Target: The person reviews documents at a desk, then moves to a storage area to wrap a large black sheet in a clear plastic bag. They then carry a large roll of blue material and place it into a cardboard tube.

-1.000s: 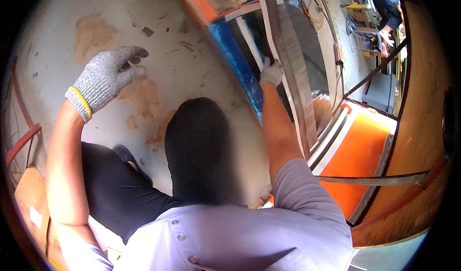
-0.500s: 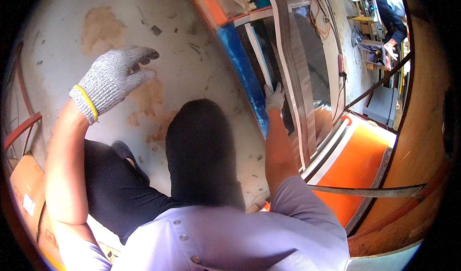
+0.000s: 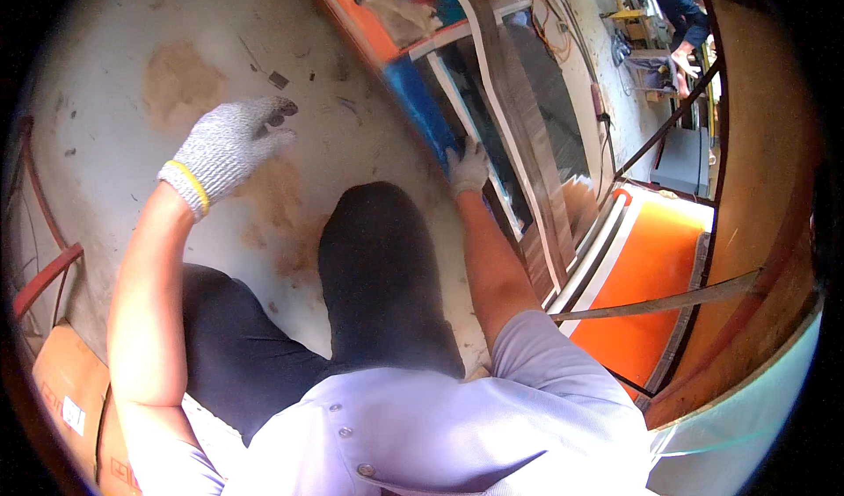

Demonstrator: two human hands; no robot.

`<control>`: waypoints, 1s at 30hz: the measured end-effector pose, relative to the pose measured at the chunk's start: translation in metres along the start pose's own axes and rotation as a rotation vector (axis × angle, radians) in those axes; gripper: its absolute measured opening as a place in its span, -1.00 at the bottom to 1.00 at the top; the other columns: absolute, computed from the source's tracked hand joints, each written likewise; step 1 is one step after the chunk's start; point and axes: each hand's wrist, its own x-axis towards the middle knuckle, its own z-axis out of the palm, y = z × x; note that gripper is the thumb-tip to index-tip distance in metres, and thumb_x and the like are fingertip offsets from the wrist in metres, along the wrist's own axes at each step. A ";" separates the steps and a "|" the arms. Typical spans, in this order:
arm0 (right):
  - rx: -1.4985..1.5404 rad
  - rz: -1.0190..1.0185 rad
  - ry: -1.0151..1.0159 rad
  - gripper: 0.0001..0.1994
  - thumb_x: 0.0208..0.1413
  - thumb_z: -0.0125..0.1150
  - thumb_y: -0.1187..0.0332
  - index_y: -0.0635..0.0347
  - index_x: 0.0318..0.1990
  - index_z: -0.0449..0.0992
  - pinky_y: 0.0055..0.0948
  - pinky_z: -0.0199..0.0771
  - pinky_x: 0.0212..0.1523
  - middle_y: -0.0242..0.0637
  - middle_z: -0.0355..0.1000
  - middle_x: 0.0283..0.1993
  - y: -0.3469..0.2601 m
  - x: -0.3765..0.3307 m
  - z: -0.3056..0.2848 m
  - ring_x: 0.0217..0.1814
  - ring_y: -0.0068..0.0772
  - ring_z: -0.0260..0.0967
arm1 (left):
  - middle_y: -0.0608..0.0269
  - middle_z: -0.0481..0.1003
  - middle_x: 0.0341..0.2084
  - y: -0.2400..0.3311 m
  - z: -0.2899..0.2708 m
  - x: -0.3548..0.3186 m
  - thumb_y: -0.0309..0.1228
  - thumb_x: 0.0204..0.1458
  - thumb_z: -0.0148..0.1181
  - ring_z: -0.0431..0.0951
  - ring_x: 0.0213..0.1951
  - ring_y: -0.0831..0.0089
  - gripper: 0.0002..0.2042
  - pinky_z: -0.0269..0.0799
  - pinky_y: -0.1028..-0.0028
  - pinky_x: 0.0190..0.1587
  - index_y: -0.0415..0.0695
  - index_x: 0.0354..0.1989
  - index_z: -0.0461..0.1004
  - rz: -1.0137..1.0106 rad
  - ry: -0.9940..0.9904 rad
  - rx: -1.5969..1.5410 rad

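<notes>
My left hand (image 3: 230, 144) wears a grey knit glove with a yellow cuff and hangs in the air above the stained concrete floor (image 3: 132, 74), fingers loosely curled, holding nothing. My right hand (image 3: 468, 167), also gloved, rests on the blue edge (image 3: 420, 109) of a metal frame at the right, beside a long grey metal strip (image 3: 519, 136) that runs along the frame. Whether its fingers close around the edge I cannot tell. My dark trouser knee (image 3: 374, 259) shows between the arms.
An orange panel (image 3: 651, 267) with white rails lies lower right, crossed by a thin metal bar (image 3: 668, 298). A cardboard box (image 3: 61, 391) and a red metal bar (image 3: 44, 276) sit lower left. Another person's hand (image 3: 681, 57) is far off at the top right.
My left hand has drifted slightly right and down, and the view has shifted. My right hand stays on the frame's blue edge.
</notes>
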 end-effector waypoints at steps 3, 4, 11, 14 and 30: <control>-0.043 -0.024 0.023 -0.33 0.04 0.16 -0.01 0.04 0.29 0.19 0.01 0.14 0.25 -0.04 0.09 0.34 -0.024 -0.024 -0.007 0.36 0.06 0.03 | -0.03 0.53 -0.23 -0.002 -0.005 0.003 -0.22 0.07 0.12 0.55 -0.18 0.10 -0.61 0.43 0.26 -0.07 -0.14 0.03 0.43 0.013 0.016 0.096; -0.062 -0.020 0.020 -0.32 0.04 0.15 -0.01 0.07 0.29 0.19 -0.01 0.13 0.26 -0.04 0.08 0.35 -0.030 -0.029 -0.010 0.37 0.05 0.02 | -0.02 0.53 -0.23 -0.003 -0.006 0.001 -0.21 0.07 0.11 0.55 -0.19 0.08 -0.61 0.44 0.25 -0.08 -0.13 0.03 0.43 0.012 0.009 0.130; -0.044 0.089 -0.556 -0.44 0.11 0.09 0.03 0.16 0.19 0.31 -0.07 0.24 0.19 -0.01 0.26 0.22 -0.080 -0.035 -0.046 0.25 0.01 0.20 | 0.03 0.49 -0.20 0.009 -0.012 -0.046 -0.17 0.07 0.10 0.49 -0.17 0.05 -0.64 0.41 0.19 -0.10 -0.09 -0.01 0.44 -0.017 0.200 0.248; 0.002 0.012 -0.622 -0.47 0.12 0.06 -0.01 0.18 0.12 0.37 -0.08 0.28 0.14 0.01 0.31 0.15 -0.135 -0.051 -0.067 0.18 0.04 0.25 | 0.03 0.49 -0.21 0.043 -0.006 -0.064 -0.19 0.05 0.11 0.49 -0.19 0.06 -0.64 0.41 0.20 -0.11 -0.11 -0.02 0.45 -0.127 0.239 0.241; 0.166 -0.318 -0.649 -0.80 0.00 0.00 0.38 0.23 -0.27 0.53 -0.07 0.44 -0.12 0.06 0.49 -0.22 -0.215 -0.265 -0.356 -0.13 0.12 0.44 | -0.02 0.53 -0.55 0.108 -0.105 -0.212 -0.12 0.06 0.12 0.56 -0.42 -0.06 -0.68 0.46 0.07 -0.32 -0.16 -0.34 0.36 -0.679 0.349 0.045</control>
